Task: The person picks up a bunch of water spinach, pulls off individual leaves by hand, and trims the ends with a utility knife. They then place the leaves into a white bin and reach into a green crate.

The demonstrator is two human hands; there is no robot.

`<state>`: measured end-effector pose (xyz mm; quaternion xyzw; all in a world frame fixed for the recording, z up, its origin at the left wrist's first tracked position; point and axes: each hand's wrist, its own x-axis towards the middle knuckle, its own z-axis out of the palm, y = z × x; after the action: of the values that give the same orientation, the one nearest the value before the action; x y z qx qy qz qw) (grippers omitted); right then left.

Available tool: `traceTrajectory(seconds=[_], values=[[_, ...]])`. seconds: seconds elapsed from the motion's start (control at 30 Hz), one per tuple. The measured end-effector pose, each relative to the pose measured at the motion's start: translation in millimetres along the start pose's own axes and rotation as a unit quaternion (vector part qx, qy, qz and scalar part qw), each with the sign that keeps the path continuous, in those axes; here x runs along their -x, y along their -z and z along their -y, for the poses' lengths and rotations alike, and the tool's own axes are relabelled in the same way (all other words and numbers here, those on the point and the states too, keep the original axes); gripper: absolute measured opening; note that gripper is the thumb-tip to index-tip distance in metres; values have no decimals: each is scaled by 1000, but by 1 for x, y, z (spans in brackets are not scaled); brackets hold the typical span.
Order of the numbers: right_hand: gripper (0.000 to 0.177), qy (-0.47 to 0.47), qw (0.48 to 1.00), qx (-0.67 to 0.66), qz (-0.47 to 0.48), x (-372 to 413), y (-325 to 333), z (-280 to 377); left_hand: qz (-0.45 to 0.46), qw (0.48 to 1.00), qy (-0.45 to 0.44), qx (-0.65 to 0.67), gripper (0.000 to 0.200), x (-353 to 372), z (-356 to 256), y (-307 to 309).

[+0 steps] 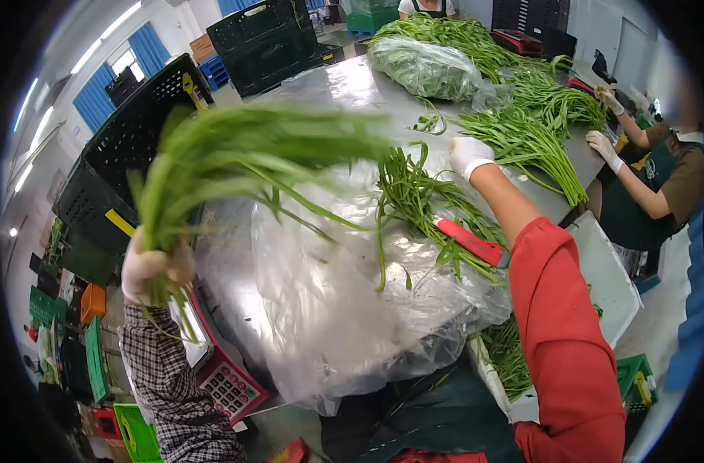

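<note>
Prob. the bunch-handling step: L hand (154, 270) fingers wrapped round greens (236, 147); R hand's (471, 157) hidden, can't tell; next needs firm grip.

Wears a white glove (138, 272) on the left hand (159, 266), too blurred to read any seams. Carries a black-and-white checked sleeve (178, 386) behind that hand, from the wrist back, loose and creased. Wears a matching white glove (471, 157) on the right hand (479, 154), ending at the wrist. Leaves the forearm bare just behind it; then covered by a plain red sleeve (568, 316), wrinkled along its length. Wears a dark apron (413, 417) below and between both hands, speckled with small pale flecks.
</note>
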<state>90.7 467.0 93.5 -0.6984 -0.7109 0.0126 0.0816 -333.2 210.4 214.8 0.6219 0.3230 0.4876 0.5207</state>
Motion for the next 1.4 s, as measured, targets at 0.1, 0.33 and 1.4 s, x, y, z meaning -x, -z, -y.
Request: traceTrajectory(seconds=[0.1, 0.33, 1.4], values=[[29, 1, 999, 34, 25, 4, -7, -6, -85, 978, -159, 102, 40, -1, -7, 8], [49, 151, 988, 5, -16, 38, 18, -4, -127, 948, -185, 225, 31, -19, -28, -21], [27, 312, 834, -433, -140, 407, -9, -6, -246, 846, 36, 472, 24, 92, 189, -323]])
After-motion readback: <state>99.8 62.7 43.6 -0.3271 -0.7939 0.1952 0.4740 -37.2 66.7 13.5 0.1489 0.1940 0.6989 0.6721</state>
